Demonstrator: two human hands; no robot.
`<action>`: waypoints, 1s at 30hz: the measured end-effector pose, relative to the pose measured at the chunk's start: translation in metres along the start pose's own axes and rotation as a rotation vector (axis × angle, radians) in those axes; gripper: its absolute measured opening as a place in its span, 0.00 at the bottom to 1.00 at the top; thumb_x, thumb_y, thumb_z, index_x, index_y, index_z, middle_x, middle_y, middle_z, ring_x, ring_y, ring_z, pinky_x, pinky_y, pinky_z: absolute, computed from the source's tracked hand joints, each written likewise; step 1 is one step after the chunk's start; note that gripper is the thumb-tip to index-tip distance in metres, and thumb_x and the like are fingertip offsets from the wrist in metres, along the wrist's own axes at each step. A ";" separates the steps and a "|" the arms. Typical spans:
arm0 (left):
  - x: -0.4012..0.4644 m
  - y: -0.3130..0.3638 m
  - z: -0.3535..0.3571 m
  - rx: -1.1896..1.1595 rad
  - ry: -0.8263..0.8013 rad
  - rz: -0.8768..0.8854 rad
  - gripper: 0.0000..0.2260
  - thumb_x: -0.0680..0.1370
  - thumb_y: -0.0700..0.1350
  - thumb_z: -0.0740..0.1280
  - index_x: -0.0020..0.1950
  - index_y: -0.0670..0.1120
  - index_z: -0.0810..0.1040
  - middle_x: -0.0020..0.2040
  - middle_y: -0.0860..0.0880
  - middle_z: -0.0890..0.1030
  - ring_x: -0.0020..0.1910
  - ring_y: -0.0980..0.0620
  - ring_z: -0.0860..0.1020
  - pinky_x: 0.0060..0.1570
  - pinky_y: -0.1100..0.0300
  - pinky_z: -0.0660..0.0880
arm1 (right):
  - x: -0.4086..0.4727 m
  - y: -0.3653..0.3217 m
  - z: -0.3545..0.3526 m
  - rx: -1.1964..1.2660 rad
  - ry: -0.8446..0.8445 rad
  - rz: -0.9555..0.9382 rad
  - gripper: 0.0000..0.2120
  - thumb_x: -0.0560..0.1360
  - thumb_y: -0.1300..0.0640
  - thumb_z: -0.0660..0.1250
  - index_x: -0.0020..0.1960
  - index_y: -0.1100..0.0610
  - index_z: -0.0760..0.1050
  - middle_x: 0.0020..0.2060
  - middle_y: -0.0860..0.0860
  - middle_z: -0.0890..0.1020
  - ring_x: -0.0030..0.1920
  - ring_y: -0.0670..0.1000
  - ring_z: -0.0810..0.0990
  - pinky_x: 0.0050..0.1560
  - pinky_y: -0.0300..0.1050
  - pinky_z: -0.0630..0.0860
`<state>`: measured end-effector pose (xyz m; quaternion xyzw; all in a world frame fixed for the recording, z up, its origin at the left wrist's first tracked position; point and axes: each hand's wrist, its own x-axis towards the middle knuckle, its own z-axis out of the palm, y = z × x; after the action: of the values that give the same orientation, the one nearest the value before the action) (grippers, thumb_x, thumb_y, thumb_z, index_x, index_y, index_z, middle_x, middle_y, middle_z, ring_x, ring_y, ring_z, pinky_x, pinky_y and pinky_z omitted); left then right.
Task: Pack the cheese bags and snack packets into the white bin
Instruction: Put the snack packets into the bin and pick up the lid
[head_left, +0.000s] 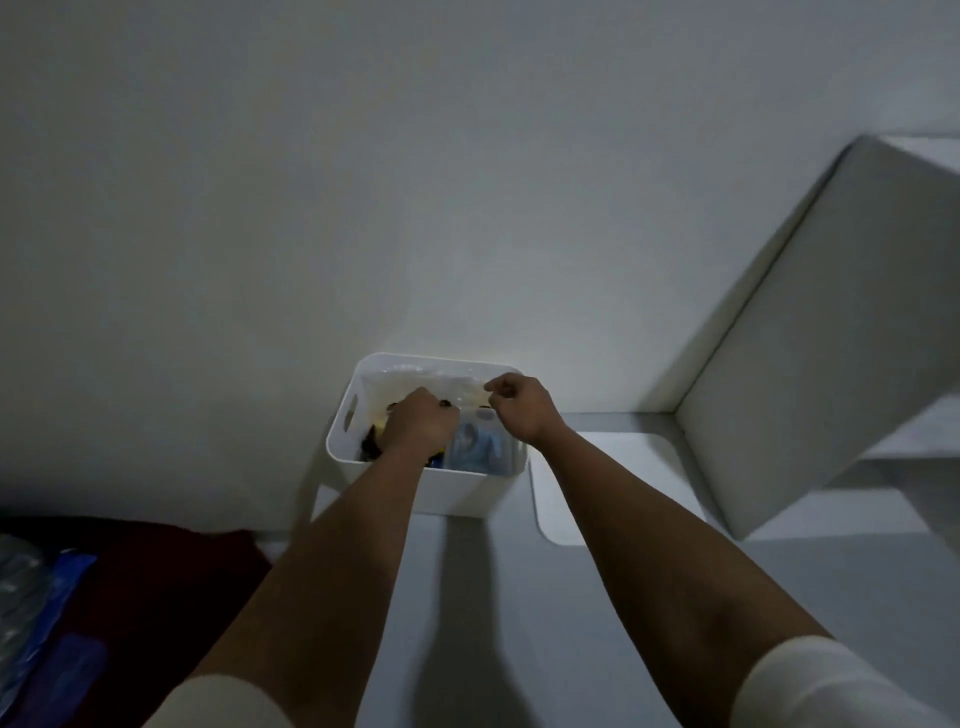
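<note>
The white plastic bin with rounded corners and a slot handle (382, 457) stands on a pale grey surface (467, 597), set against a plain white wall (363, 182), and it already holds several items: a clear bag of pale yellowish contents (415, 382) toward the far side, a blue-tinted packet (480, 447) at the near right, and something dark with a yellow patch under the left hand, too dim to identify. The left hand (415, 423) is sunk inside the bin, fingers curled down among the contents; what it grips, if anything, cannot be told. The right hand (519, 408) is over the bin's right rim, closed in a loose fist with thumb and forefinger pinched on what appears to be the edge of the clear bag. Judgement: the step in hand is settling packets into place within the bin, with the task well along but not complete. The next move calls for releasing both hands cleanly without dragging film back out, then fetching remaining stock. At the lower left, well apart from the bin, blue and clear plastic packets (36, 597) lie on a dark red cloth (156, 571); these look to be still awaiting packing. To the right stand a white rounded flat panel (613, 483) and a white angled shelf unit (831, 338), neither obstructing. Poor light is the chief hindrance
</note>
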<state>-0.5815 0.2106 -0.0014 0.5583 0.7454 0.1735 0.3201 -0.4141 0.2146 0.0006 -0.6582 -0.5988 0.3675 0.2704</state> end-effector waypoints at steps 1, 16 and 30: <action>-0.010 0.009 0.004 -0.012 -0.016 0.034 0.17 0.78 0.55 0.66 0.58 0.44 0.81 0.57 0.42 0.84 0.52 0.40 0.80 0.52 0.52 0.75 | -0.011 0.005 -0.011 0.004 0.036 0.010 0.14 0.77 0.62 0.65 0.59 0.56 0.82 0.58 0.54 0.84 0.58 0.54 0.82 0.58 0.41 0.74; -0.074 0.097 0.157 0.051 -0.310 0.288 0.24 0.77 0.54 0.66 0.72 0.51 0.72 0.70 0.46 0.77 0.67 0.44 0.76 0.64 0.53 0.73 | -0.086 0.176 -0.129 -0.067 0.194 0.439 0.21 0.75 0.49 0.71 0.65 0.58 0.78 0.60 0.57 0.83 0.58 0.57 0.82 0.63 0.51 0.77; 0.016 0.049 0.303 0.000 -0.233 -0.333 0.37 0.75 0.52 0.71 0.80 0.46 0.60 0.73 0.39 0.68 0.70 0.35 0.70 0.67 0.44 0.71 | 0.001 0.354 -0.135 -0.113 0.161 0.751 0.35 0.77 0.45 0.69 0.77 0.58 0.62 0.72 0.62 0.71 0.73 0.64 0.69 0.69 0.57 0.69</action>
<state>-0.3451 0.2110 -0.1981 0.4436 0.7855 0.0522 0.4283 -0.0965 0.1790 -0.2028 -0.8722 -0.3123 0.3546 0.1266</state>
